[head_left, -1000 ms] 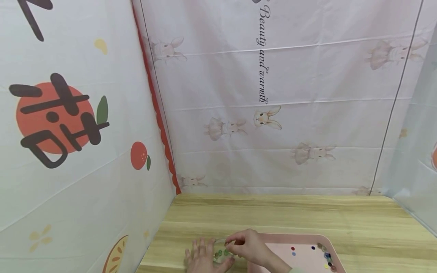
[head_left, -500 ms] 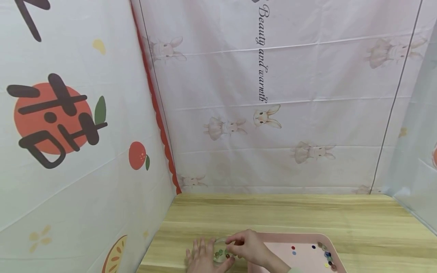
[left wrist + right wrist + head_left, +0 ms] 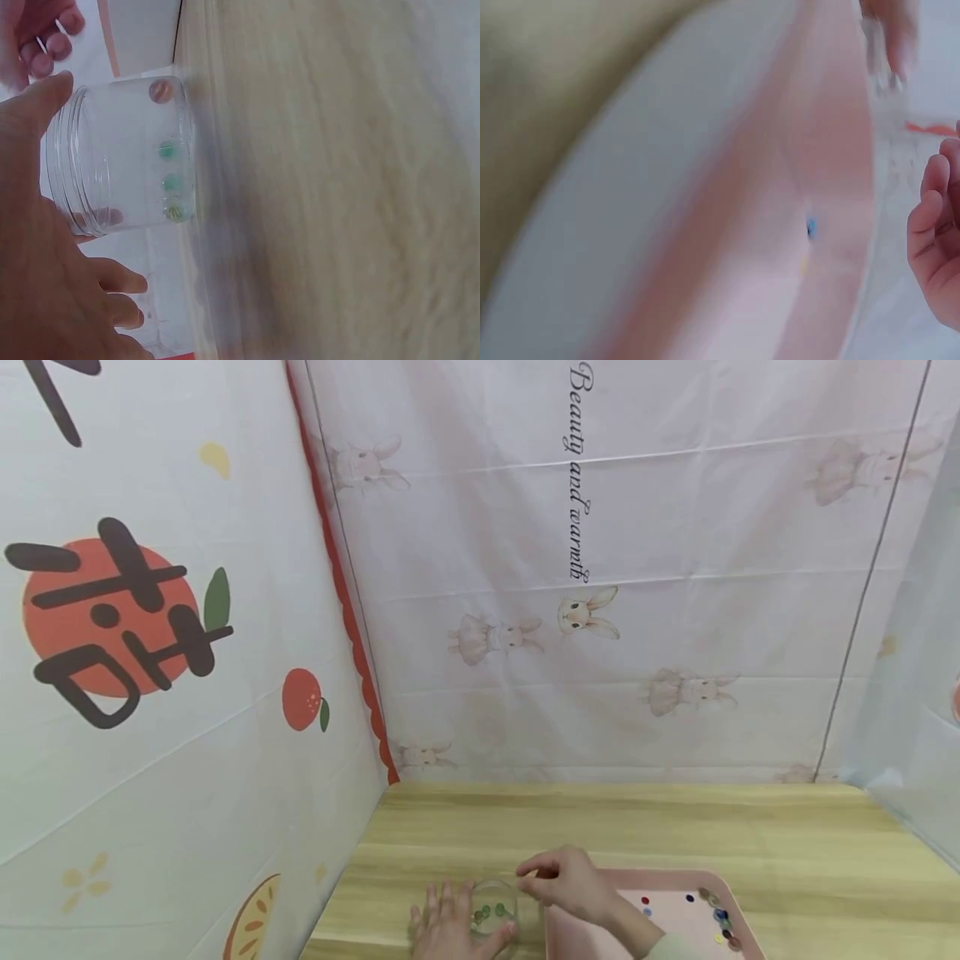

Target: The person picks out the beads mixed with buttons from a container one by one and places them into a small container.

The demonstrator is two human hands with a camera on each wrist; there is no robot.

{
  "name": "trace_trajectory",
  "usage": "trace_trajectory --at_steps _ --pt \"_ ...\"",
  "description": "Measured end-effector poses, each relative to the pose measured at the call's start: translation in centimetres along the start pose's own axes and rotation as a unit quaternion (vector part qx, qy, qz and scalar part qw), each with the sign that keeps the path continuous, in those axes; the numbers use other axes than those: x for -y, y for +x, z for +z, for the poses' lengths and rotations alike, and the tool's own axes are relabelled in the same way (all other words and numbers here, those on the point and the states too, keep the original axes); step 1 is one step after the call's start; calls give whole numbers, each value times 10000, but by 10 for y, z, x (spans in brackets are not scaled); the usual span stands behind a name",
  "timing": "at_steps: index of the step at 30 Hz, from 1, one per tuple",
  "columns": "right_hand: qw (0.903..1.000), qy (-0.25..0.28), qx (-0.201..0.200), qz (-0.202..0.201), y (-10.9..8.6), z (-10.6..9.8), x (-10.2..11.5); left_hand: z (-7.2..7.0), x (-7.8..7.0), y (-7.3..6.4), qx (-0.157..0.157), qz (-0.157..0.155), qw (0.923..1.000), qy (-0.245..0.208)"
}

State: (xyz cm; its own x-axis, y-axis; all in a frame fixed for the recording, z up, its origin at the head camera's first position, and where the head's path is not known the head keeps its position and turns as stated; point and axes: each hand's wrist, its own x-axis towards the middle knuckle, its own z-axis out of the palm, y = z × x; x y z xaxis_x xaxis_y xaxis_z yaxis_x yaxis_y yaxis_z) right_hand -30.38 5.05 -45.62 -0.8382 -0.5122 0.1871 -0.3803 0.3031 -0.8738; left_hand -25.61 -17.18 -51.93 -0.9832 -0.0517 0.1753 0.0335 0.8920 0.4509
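Note:
A clear jar (image 3: 495, 930) stands on the wooden table to the left of the tray. Inside, the left wrist view shows several green marbles (image 3: 166, 150) and a reddish-brown marble (image 3: 160, 91) at the bottom. My left hand (image 3: 450, 930) holds the jar near its rim, thumb on one side and fingers spread on the other. Just to the jar's right and apart from it hovers my right hand (image 3: 573, 887). Its fingers are loosely bent, and I see nothing between them in the left wrist view.
A pink tray (image 3: 660, 880) lies under my right forearm. Along its right side sit several marbles (image 3: 720, 915), with a red piece (image 3: 645, 901) and a blue piece near its middle. A patterned cloth wall (image 3: 600, 735) stands behind the table, and another (image 3: 300, 827) at the left.
My right hand has moved from over the jar's mouth to the right and slightly up. The reddish-brown marble was seen in the jar half a second ago. My left hand stays on the jar.

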Motion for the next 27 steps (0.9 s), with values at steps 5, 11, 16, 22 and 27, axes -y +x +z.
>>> trace_trajectory --at_steps 5,11,16,22,27 --pt "9984 -477 -302 12 -11 -42 0 0 1 2 -120 204 9997 85" --pt "9920 -1050 -649 260 -33 -84 -2 -3 1 2 -111 361 9993 4" --pt "9789 -1832 -845 337 -48 -108 -6 0 1 1 -32 284 9996 -43" --pt "9709 -2191 -792 545 -72 -128 -17 2 3 0 0 216 9998 -38" --pt "9527 -2781 -918 811 -88 -142 -27 1 3 0 -15 177 9998 -84"
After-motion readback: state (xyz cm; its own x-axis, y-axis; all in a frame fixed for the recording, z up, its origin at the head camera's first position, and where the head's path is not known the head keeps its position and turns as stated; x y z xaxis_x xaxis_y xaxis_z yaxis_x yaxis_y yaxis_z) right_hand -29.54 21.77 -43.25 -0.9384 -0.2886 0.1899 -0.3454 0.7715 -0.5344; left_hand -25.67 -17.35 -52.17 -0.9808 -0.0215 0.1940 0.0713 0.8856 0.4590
